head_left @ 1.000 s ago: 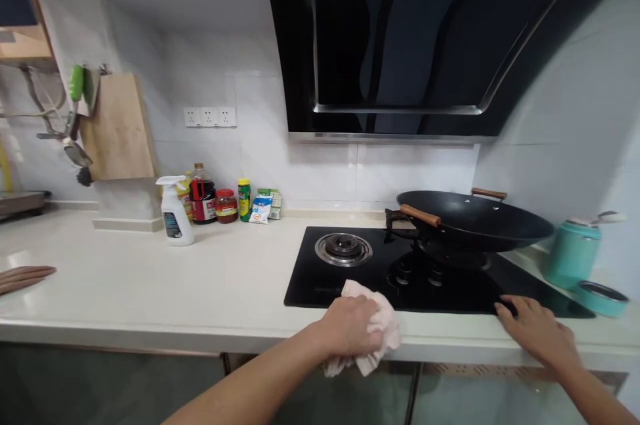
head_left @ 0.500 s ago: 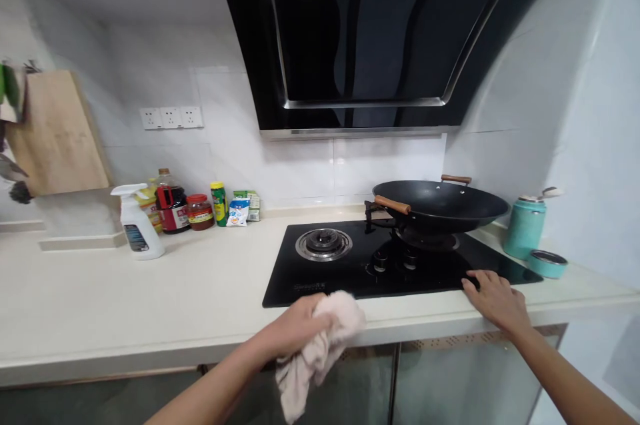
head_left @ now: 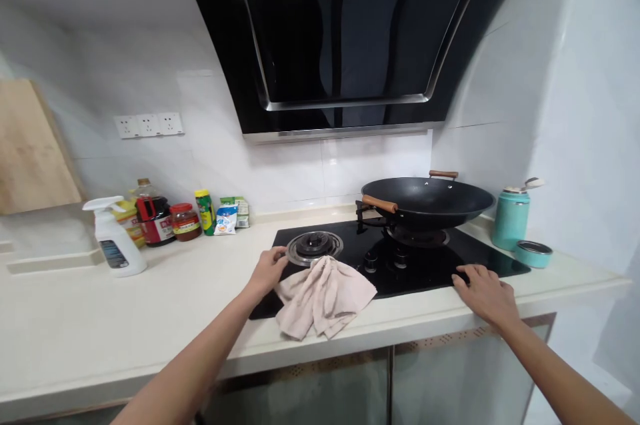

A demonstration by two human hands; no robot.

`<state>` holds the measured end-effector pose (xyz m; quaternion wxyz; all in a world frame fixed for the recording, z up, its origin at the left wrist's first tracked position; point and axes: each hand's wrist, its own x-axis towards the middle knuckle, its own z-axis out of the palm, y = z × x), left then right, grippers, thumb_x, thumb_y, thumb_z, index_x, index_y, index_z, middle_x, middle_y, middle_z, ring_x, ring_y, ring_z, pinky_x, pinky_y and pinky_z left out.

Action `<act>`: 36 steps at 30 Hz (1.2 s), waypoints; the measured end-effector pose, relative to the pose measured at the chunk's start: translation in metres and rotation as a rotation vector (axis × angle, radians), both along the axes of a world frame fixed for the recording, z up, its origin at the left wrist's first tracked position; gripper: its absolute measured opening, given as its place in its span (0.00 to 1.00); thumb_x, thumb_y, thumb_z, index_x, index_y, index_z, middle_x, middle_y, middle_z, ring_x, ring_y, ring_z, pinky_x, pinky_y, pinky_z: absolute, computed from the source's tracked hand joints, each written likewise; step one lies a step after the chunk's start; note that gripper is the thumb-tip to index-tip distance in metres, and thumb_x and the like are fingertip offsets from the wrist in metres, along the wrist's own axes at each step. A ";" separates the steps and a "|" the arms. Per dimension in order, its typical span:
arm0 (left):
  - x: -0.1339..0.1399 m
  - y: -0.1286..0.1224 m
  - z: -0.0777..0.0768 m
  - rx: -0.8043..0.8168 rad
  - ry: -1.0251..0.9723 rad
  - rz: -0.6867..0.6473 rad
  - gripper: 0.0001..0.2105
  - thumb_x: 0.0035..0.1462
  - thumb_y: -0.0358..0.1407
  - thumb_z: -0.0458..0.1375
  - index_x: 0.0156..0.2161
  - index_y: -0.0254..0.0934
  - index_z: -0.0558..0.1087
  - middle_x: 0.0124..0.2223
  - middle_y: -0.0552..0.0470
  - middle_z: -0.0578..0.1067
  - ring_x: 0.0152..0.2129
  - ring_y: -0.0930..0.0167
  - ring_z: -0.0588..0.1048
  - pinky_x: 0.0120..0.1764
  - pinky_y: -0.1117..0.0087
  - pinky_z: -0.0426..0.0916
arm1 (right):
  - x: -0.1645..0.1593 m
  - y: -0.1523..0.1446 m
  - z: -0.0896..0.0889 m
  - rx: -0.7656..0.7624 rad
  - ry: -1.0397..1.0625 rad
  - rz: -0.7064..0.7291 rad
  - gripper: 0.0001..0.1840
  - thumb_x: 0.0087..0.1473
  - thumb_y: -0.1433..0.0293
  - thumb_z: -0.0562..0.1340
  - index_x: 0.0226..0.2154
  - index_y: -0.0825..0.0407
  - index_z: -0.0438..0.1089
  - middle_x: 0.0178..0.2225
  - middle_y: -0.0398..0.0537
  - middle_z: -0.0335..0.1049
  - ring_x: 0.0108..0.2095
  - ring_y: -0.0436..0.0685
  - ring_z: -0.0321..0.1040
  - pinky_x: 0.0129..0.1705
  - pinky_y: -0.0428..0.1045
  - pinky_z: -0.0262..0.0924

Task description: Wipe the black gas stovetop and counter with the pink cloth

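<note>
My left hand (head_left: 269,273) is beside the left burner (head_left: 316,246), its fingertips at the left edge of the metal ring. The fingers are loosely bent and nothing shows in them; whether they press on the ring I cannot tell. A crumpled pale pink cloth (head_left: 325,295) lies over the front edge of the black gas stove (head_left: 425,275), its lower folds on the counter. My right hand (head_left: 486,293) rests open on the stove's front right edge, fingers bent and holding nothing. Behind it a black wok (head_left: 430,202) with wooden handles sits on the right burner.
A white spray bottle (head_left: 114,242), a dark sauce bottle (head_left: 156,215), a red-lidded jar (head_left: 185,224) and small packets (head_left: 227,220) stand on the left counter. To the right are a teal flask (head_left: 511,222) and its cup (head_left: 534,255). The range hood (head_left: 340,45) overhangs the stove.
My left hand has let go of the cloth, which now lies spread on the stove's front edge, and has moved to the left burner. My right hand stays at the stove's edge. The view has shifted slightly.
</note>
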<state>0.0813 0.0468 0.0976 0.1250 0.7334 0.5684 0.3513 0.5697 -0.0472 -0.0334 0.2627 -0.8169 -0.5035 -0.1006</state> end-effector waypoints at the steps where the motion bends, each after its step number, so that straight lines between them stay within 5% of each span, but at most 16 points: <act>1: 0.000 -0.003 0.000 0.008 0.036 -0.015 0.20 0.59 0.38 0.50 0.54 0.35 0.74 0.51 0.43 0.77 0.52 0.61 0.74 0.58 0.60 0.67 | 0.000 0.000 0.000 -0.001 0.001 0.000 0.29 0.62 0.53 0.45 0.53 0.47 0.70 0.58 0.54 0.67 0.59 0.69 0.61 0.58 0.68 0.55; 4: 0.021 -0.022 -0.011 0.000 0.193 -0.119 0.23 0.61 0.44 0.52 0.59 0.43 0.71 0.60 0.46 0.71 0.58 0.62 0.68 0.62 0.61 0.62 | 0.000 -0.001 0.001 -0.012 0.004 -0.005 0.29 0.62 0.52 0.45 0.53 0.48 0.70 0.58 0.55 0.66 0.59 0.69 0.61 0.58 0.69 0.55; 10: 0.082 -0.048 -0.042 -0.091 0.443 -0.188 0.37 0.52 0.58 0.59 0.65 0.49 0.65 0.69 0.39 0.58 0.63 0.44 0.59 0.60 0.40 0.56 | -0.003 -0.002 0.004 -0.046 0.004 -0.038 0.29 0.62 0.54 0.45 0.54 0.47 0.70 0.59 0.54 0.65 0.59 0.68 0.60 0.58 0.68 0.55; 15: 0.103 -0.047 -0.044 -0.052 0.485 -0.248 0.31 0.57 0.61 0.53 0.62 0.51 0.69 0.66 0.40 0.60 0.61 0.46 0.61 0.59 0.42 0.56 | -0.007 -0.002 0.007 -0.041 -0.018 -0.054 0.27 0.63 0.55 0.46 0.54 0.47 0.70 0.59 0.54 0.65 0.59 0.68 0.60 0.58 0.67 0.56; 21: 0.121 -0.062 -0.051 0.083 0.470 -0.425 0.17 0.61 0.47 0.55 0.52 0.47 0.76 0.54 0.45 0.67 0.52 0.57 0.67 0.56 0.55 0.62 | -0.013 -0.005 0.013 -0.057 -0.027 -0.060 0.25 0.64 0.57 0.47 0.54 0.48 0.69 0.58 0.54 0.65 0.59 0.67 0.60 0.58 0.67 0.55; 27: 0.144 -0.069 -0.050 0.068 0.341 -0.603 0.13 0.57 0.35 0.57 0.46 0.48 0.79 0.45 0.51 0.67 0.41 0.68 0.72 0.47 0.67 0.67 | -0.014 -0.005 0.014 -0.023 -0.043 -0.053 0.23 0.65 0.58 0.47 0.52 0.48 0.69 0.57 0.53 0.66 0.58 0.65 0.61 0.58 0.65 0.54; 31: 0.204 -0.071 -0.035 0.092 0.191 -0.616 0.14 0.60 0.35 0.53 0.46 0.47 0.79 0.48 0.51 0.68 0.47 0.67 0.71 0.51 0.68 0.66 | -0.008 -0.005 0.009 -0.010 -0.056 -0.048 0.21 0.65 0.59 0.48 0.52 0.47 0.69 0.56 0.52 0.67 0.56 0.65 0.62 0.57 0.64 0.55; 36: 0.301 -0.067 -0.036 0.091 0.188 -0.637 0.22 0.62 0.42 0.53 0.60 0.48 0.70 0.68 0.47 0.58 0.63 0.56 0.58 0.62 0.55 0.58 | 0.012 -0.006 -0.003 -0.027 -0.136 -0.017 0.22 0.59 0.65 0.55 0.55 0.50 0.66 0.52 0.55 0.69 0.53 0.64 0.64 0.53 0.57 0.57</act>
